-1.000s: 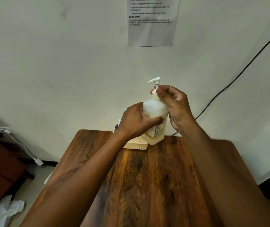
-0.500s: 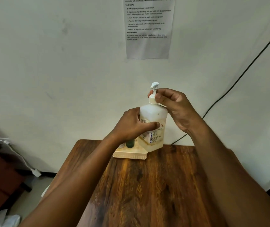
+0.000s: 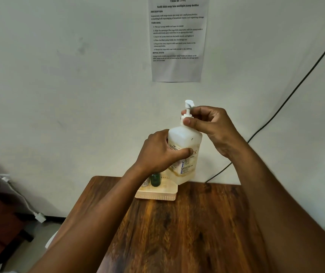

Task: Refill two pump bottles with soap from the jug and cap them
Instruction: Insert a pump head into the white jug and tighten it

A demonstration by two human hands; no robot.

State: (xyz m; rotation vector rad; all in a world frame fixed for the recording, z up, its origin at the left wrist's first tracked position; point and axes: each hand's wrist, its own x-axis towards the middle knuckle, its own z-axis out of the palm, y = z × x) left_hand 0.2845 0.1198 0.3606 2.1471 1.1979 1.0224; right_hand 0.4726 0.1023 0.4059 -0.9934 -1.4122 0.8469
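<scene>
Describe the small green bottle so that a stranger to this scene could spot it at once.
Start at the wooden table against the white wall. At its far edge sits a cream basket, just below the left hand. The green bottle stands inside it, the only dark green thing there, far smaller than the white pump bottle held above.

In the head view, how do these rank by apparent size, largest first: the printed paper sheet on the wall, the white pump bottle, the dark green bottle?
1. Printed paper sheet
2. White pump bottle, though it is nearer the camera
3. Dark green bottle, partly hidden
</scene>
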